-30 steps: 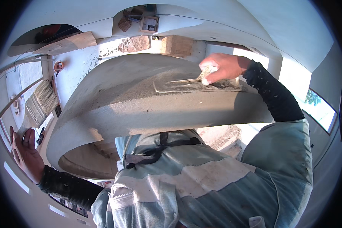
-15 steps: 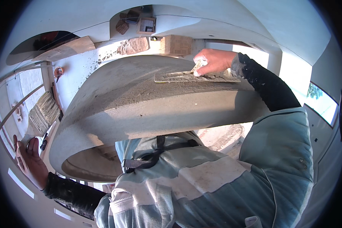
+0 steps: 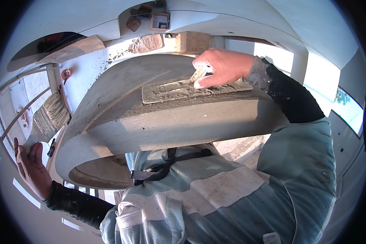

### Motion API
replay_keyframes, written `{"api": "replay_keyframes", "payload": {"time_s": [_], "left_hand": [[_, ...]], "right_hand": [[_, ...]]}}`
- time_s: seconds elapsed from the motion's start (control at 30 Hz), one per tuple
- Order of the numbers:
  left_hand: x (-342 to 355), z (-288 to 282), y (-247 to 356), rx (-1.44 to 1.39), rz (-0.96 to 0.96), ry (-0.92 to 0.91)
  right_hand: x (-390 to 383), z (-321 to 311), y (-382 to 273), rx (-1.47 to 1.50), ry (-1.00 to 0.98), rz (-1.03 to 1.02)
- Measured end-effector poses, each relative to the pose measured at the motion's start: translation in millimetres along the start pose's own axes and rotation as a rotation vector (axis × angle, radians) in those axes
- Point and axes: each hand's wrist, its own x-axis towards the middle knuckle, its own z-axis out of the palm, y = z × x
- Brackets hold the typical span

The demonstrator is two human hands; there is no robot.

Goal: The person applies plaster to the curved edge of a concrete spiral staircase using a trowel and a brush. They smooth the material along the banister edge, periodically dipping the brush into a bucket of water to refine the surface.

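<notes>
My right hand [image 3: 227, 68] is closed around the pale handle of a plastering trowel [image 3: 160, 93]. The trowel's long rectangular blade is smeared with wet grey mortar and lies against the top of a curved, grey plastered structure [image 3: 179, 124]. Rough, darker mortar shows along the blade's near edge. Off to the left, my left hand [image 3: 33, 168] holds a wide brush [image 3: 51, 116] by its handle, bristles pointing up and away. The brush is apart from the plastered structure, and its bristles are caked with pale residue.
Beyond the structure stand a cardboard box [image 3: 193, 42] and a crumpled brown sack [image 3: 146, 43]. Dark splatters [image 3: 117, 55] mark the white floor. An orange container [image 3: 66, 73] is at the far left. A rounded opening [image 3: 97, 173] shows in the structure's near left side.
My right hand has moved the trowel left and slightly nearer across the plaster, and the blade now shows more of its face. My left hand still holds the brush, almost unmoved.
</notes>
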Motion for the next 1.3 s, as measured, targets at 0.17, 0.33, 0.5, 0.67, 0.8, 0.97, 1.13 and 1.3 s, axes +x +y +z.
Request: {"api": "replay_keyframes", "payload": {"time_s": [0.17,0.33,0.5,0.67,0.8,0.97,1.13,1.3], "left_hand": [[-4,5,5,-0.061,-0.087,0.015],[1,6,1,-0.039,-0.054,-0.009],[6,24,8,-0.03,-0.048,-0.042],[-11,166,49,-0.169,-0.257,-0.428],[-30,256,45,-0.322,-0.432,-0.844],[1,212,19,0.002,-0.505,-0.935],[50,85,-29,0.272,-0.633,-0.601],[98,-43,-72,0.259,-0.499,-0.268]], "right_hand": [[2,-4,-18,-0.013,-0.008,-0.018],[-11,-2,7,0.025,-0.015,0.021],[12,1,-38,0.062,-0.019,-0.133],[-55,-11,55,0.1,-0.094,0.184],[-108,-22,85,-0.046,-0.09,0.429],[-82,-15,31,0.006,0.007,0.353],[35,-5,-56,-0.053,-0.162,-0.093],[165,29,-145,-0.289,-0.285,-0.236]]}}
